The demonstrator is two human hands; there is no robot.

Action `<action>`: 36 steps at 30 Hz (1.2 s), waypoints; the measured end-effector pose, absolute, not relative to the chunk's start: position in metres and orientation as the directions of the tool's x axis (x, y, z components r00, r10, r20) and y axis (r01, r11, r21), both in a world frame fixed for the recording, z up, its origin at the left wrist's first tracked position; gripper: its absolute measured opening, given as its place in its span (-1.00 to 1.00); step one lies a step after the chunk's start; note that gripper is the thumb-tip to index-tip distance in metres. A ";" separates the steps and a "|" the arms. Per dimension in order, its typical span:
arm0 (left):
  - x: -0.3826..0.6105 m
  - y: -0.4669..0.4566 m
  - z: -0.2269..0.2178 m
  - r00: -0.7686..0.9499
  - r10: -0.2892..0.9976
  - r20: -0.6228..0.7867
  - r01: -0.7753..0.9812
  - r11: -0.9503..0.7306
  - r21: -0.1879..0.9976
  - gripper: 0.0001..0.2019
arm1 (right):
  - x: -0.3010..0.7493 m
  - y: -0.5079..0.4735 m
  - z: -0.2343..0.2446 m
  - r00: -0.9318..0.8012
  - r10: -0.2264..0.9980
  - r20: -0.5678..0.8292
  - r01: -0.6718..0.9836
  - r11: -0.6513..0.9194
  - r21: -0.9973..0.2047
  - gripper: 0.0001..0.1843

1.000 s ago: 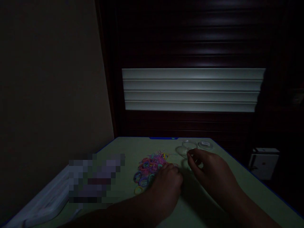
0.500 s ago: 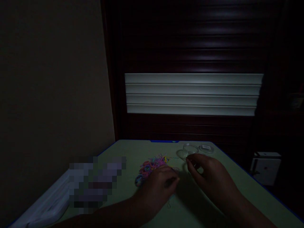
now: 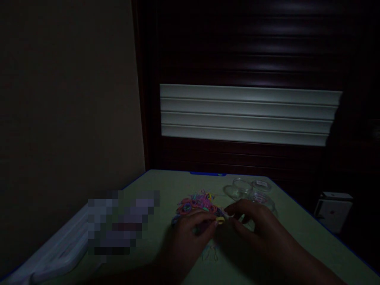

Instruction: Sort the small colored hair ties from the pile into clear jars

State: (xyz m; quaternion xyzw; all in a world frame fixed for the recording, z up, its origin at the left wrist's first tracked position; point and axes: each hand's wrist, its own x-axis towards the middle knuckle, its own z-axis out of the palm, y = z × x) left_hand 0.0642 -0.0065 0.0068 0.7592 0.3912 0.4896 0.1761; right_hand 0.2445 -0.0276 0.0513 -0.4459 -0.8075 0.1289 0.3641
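A heap of small coloured rubber bands lies on the green table. My left hand rests at the near edge of the heap with its fingertips pinched on a yellow band. My right hand is beside it, fingers curled and pinched toward the same band. A few thin loose bands lie on the table under my hands. The room is very dim.
Clear plastic containers and a clear lid stand at the table's far right. A white flat object lies at the left edge. A white box sits on the floor to the right. A dark shutter fills the back.
My two hands have come together over the near edge of the heap. A yellow band now shows between the fingertips. The view has shifted slightly left.
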 end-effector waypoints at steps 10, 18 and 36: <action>0.064 -0.010 0.005 0.276 0.713 0.645 0.400 -0.695 0.597 -0.91 | 0.242 -0.029 0.049 -0.405 0.818 0.409 0.580 0.575 -0.577 -0.84; 0.064 -0.009 0.003 0.291 0.706 0.646 0.393 -0.704 0.592 -0.91 | 0.242 -0.027 0.048 -0.395 0.832 0.388 0.578 0.554 -0.599 -0.85; 0.063 -0.007 0.001 0.292 0.734 0.614 0.391 -0.677 0.623 -0.89 | 0.267 -0.031 0.063 -0.319 0.696 0.644 0.946 0.268 0.179 -0.80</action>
